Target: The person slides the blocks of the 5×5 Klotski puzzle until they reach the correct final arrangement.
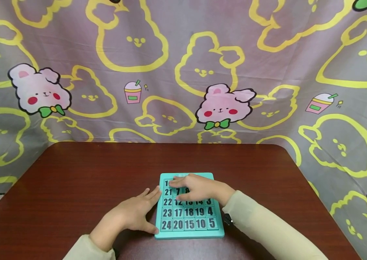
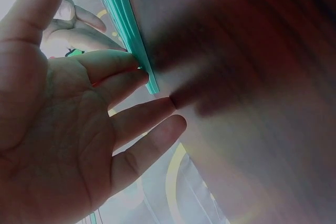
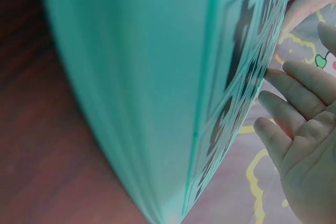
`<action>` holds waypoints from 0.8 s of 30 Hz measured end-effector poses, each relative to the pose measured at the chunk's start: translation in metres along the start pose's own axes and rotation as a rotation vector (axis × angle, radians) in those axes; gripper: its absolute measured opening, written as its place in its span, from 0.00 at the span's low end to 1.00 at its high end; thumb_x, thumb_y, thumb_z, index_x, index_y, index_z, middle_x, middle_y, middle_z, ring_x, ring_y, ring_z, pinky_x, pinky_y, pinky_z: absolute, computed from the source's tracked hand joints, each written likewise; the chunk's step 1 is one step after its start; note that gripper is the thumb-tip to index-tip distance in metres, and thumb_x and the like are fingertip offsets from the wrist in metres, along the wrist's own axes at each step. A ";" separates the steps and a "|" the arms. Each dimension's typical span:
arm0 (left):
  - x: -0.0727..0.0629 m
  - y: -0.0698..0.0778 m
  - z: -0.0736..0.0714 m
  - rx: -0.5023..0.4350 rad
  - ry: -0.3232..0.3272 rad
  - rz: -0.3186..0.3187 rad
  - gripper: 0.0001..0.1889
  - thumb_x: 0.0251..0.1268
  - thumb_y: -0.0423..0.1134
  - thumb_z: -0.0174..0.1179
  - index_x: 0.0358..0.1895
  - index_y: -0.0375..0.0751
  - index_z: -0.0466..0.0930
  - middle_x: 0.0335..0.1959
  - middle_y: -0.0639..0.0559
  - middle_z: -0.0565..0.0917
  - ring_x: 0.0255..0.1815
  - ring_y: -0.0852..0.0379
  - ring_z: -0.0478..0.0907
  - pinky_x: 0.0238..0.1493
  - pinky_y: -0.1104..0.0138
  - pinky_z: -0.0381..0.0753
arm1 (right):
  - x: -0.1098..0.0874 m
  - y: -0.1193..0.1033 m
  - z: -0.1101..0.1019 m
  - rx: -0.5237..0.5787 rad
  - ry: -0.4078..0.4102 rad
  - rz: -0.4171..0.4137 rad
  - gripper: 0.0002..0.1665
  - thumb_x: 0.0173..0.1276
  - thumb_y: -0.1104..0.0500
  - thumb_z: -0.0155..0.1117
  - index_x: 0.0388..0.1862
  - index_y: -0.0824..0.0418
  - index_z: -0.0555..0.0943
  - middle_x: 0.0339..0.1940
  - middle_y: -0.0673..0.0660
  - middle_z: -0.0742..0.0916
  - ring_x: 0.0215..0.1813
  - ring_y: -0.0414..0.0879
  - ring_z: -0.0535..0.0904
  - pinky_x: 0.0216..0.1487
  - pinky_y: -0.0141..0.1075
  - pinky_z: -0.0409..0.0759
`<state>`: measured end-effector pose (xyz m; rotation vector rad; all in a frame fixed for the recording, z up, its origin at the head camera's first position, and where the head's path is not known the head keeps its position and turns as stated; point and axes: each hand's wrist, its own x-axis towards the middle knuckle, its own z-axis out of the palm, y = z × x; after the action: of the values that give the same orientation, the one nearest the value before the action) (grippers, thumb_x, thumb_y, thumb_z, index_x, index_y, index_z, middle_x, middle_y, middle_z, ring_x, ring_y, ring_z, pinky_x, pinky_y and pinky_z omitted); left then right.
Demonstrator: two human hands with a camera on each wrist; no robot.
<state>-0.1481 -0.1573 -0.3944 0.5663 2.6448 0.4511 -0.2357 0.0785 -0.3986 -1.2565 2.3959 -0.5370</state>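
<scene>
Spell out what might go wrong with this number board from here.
The board might slide or twist on the table, since the left grip meets it only along its left edge.

The right grip hides part of the upper rows, so it may push the wrong one of the number tiles.

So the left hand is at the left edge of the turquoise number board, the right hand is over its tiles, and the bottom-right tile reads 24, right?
No: the bottom-right tile reads 5, as the head view shows. The left hand is at the left edge of the board and the right hand over its tiles.
</scene>
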 end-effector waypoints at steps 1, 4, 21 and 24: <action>0.000 0.000 0.000 -0.002 -0.001 0.001 0.59 0.44 0.59 0.77 0.78 0.40 0.56 0.82 0.49 0.53 0.80 0.37 0.52 0.67 0.40 0.68 | 0.001 0.000 0.000 0.002 -0.001 -0.003 0.33 0.73 0.50 0.61 0.74 0.57 0.68 0.75 0.50 0.72 0.80 0.47 0.60 0.77 0.47 0.62; 0.000 -0.001 0.000 -0.009 -0.004 0.007 0.59 0.44 0.59 0.77 0.78 0.40 0.55 0.82 0.49 0.53 0.80 0.37 0.52 0.67 0.40 0.68 | 0.001 0.001 0.000 0.012 0.000 -0.012 0.33 0.73 0.50 0.61 0.74 0.57 0.68 0.75 0.51 0.72 0.80 0.47 0.60 0.77 0.47 0.62; -0.001 0.000 -0.002 0.005 -0.001 0.005 0.59 0.44 0.58 0.77 0.78 0.40 0.55 0.82 0.49 0.52 0.81 0.38 0.51 0.67 0.42 0.69 | -0.048 0.029 -0.009 0.082 0.150 -0.005 0.32 0.73 0.52 0.62 0.72 0.62 0.71 0.71 0.56 0.76 0.79 0.54 0.63 0.69 0.50 0.73; -0.002 0.000 -0.001 0.003 -0.002 0.005 0.59 0.44 0.58 0.77 0.78 0.40 0.55 0.82 0.49 0.52 0.81 0.38 0.51 0.67 0.42 0.69 | -0.051 0.030 -0.007 0.088 0.148 0.012 0.32 0.73 0.52 0.62 0.72 0.62 0.71 0.72 0.57 0.76 0.79 0.53 0.62 0.69 0.52 0.72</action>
<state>-0.1472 -0.1588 -0.3929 0.5747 2.6430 0.4475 -0.2323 0.1381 -0.3995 -1.2019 2.4674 -0.7475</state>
